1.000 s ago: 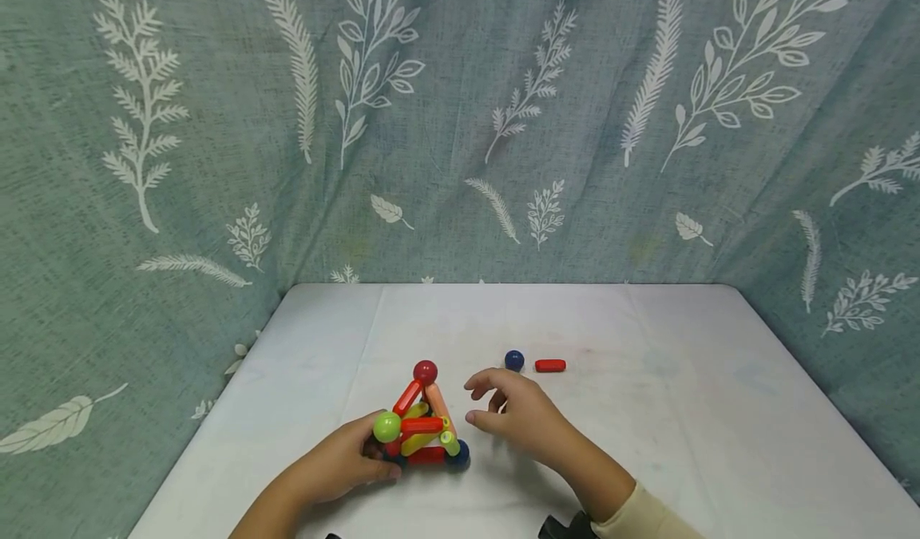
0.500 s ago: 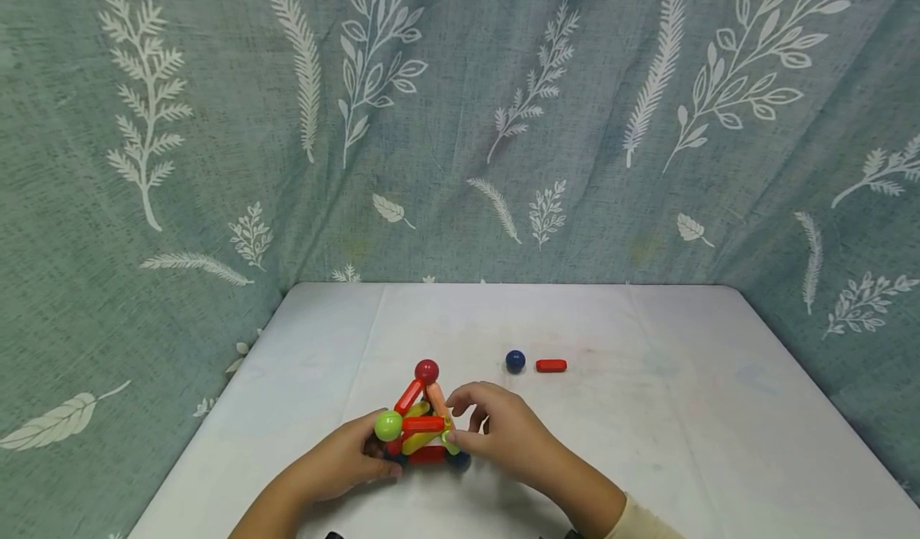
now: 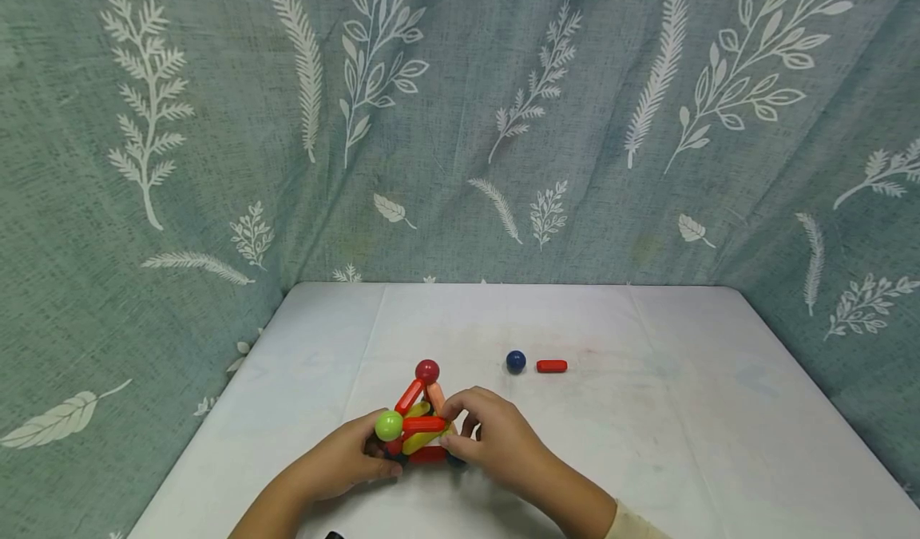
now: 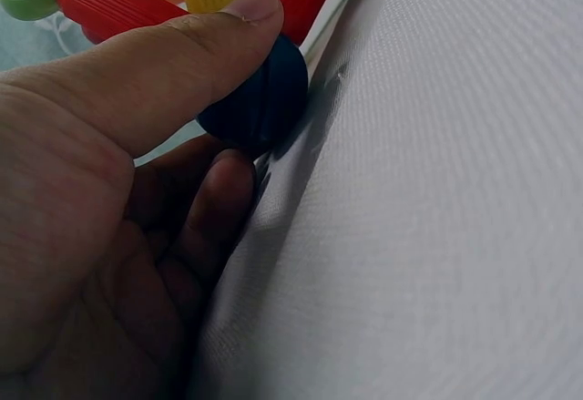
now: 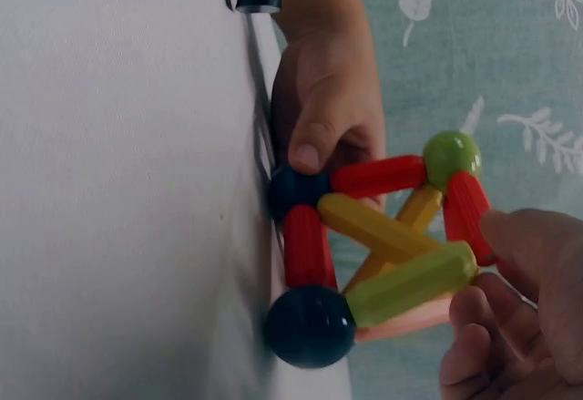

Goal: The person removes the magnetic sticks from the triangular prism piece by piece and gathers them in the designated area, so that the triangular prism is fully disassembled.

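A ball-and-rod magnetic building structure (image 3: 417, 445) stands on the table. My left hand (image 3: 350, 458) grips its near left dark blue ball (image 4: 264, 99), thumb on top and fingers curled underneath. At the structure's right side, my right hand (image 3: 496, 439) pinches the meeting ends of an upper red rod (image 5: 466, 209) and a light green rod (image 5: 410, 283). The green rod rises from another dark blue ball (image 5: 311, 325). A light green ball (image 3: 389, 426) forms the upper left corner, and a red ball (image 3: 427, 372) tops the far side. Yellow rods (image 5: 378, 227) cross inside.
Behind the structure, a loose dark blue ball (image 3: 515, 362) and a loose red rod (image 3: 552, 366) lie on the white-covered table (image 3: 647, 411). A green leaf-patterned curtain (image 3: 460, 124) hangs around the table's back and sides.
My right hand has moved left to the structure, and its fingers have come together at the rod ends. The left hand has kept its hold; the loose ball and rod lie where they were.
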A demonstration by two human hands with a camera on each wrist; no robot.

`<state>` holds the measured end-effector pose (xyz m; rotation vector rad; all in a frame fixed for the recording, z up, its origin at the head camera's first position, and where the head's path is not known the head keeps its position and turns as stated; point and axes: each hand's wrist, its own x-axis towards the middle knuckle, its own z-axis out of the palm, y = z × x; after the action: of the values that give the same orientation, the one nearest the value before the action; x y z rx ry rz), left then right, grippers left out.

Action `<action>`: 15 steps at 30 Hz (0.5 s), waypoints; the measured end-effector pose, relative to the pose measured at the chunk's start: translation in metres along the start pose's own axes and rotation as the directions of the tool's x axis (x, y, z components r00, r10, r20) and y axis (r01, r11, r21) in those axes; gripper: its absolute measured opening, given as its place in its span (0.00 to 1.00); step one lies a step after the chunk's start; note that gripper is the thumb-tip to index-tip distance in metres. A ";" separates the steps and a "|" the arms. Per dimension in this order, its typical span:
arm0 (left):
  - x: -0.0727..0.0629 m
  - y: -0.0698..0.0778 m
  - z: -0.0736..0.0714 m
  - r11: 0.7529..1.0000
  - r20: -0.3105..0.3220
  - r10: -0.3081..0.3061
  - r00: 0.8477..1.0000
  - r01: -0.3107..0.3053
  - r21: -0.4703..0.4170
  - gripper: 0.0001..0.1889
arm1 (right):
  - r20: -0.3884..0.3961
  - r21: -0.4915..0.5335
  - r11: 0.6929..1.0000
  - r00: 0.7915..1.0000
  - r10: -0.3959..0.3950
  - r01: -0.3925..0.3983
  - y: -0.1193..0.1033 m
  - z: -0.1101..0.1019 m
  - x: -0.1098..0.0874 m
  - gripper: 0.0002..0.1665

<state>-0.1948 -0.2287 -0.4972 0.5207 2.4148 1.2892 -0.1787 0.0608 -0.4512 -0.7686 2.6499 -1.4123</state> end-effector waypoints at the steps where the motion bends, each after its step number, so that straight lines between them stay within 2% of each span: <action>1: 0.000 0.000 0.000 1.000 0.000 0.001 1.000 -0.001 0.000 0.28 | -0.006 -0.002 1.000 1.000 0.000 0.000 0.000 0.001 0.000 0.14; 6: 0.001 -0.001 0.000 1.000 -0.002 -0.001 1.000 0.001 0.002 0.29 | -0.015 -0.014 1.000 1.000 -0.003 0.003 0.000 0.004 0.001 0.15; 15: 0.000 0.000 0.000 1.000 -0.009 -0.001 1.000 0.001 0.031 0.28 | -0.026 -0.091 0.993 0.997 -0.076 0.073 0.000 0.004 0.001 0.09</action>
<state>-0.1947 -0.2282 -0.4971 0.5233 2.4455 1.2583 -0.1786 0.0566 -0.4532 -0.8709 2.7513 -1.3380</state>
